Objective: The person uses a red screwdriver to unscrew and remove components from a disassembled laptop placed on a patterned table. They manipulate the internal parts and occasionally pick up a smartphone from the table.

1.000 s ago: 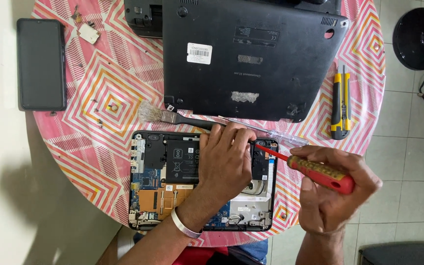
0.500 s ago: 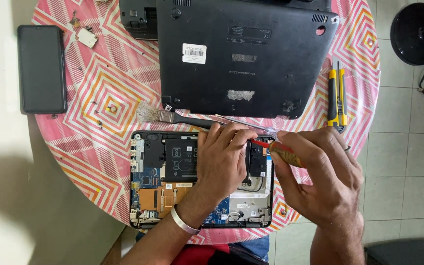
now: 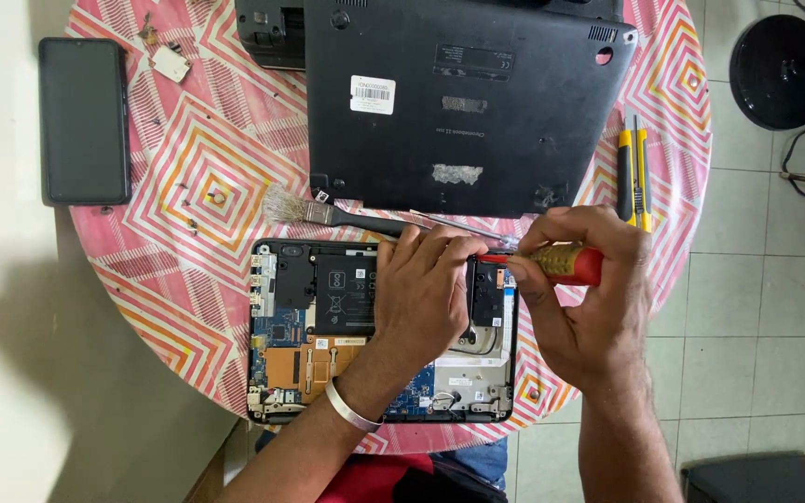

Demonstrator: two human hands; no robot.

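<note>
While the left hand (image 3: pixel 426 298) is pressing flat on the opened laptop (image 3: pixel 300 326) at the table's near edge, the right hand (image 3: pixel 589 298), closed around a red-handled screwdriver (image 3: pixel 561 264), is working a screw, needing steady downward turning.

Bare forearms; silver bangle (image 3: pixel 350 408) on left wrist; red garment.

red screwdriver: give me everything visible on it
The screwdriver has a red, glossy plastic-looking handle with a translucent yellow band toward the shaft end. It lies roughly level, tip pointing left over the opened laptop. The right hand wraps the handle from above; the left hand has its fingertips at the shaft end. The shaft and tip are hidden by the fingers.
</note>
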